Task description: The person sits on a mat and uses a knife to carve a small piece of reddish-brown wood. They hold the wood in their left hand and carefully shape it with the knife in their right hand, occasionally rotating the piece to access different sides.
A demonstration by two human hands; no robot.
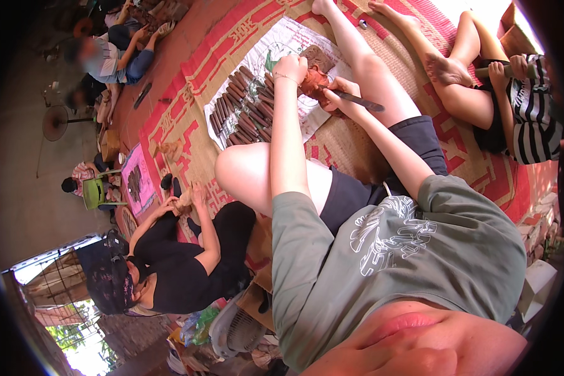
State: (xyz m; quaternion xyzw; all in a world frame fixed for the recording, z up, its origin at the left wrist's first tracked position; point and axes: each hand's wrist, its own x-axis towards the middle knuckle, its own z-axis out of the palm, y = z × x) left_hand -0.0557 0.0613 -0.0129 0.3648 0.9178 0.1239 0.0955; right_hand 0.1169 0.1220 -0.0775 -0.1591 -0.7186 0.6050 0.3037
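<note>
- Broadly, a red and straw-coloured patterned mat (pixel 191 147) spreads beneath the grip and well out to either side.
- Left of the grip and nearer the wearer, a co-worker in black (pixel 175 282) sits with both hands at a pale object (pixel 183 202).
- Well to the right of the grip sits a person in a striped top (pixel 536 119), legs bare.
- Under the grip, a white printed sheet (pixel 292 30) lies on the mat.
- Just left of the grip, many dark brown sticks (pixel 247 113) lie in rows on that sheet.
- Just beyond the grip is a brown, rough-surfaced block (pixel 319 56); whether it touches the piece below cannot be told.
- Between the hands is a reddish-brown piece (pixel 313 81), the left hand (pixel 290 67) curled narrowly onto its left side.
- On its right, the right hand (pixel 343 94) grips a slim dark tool (pixel 365 102), one flat end jutting rightward; its other end is hidden.
</note>
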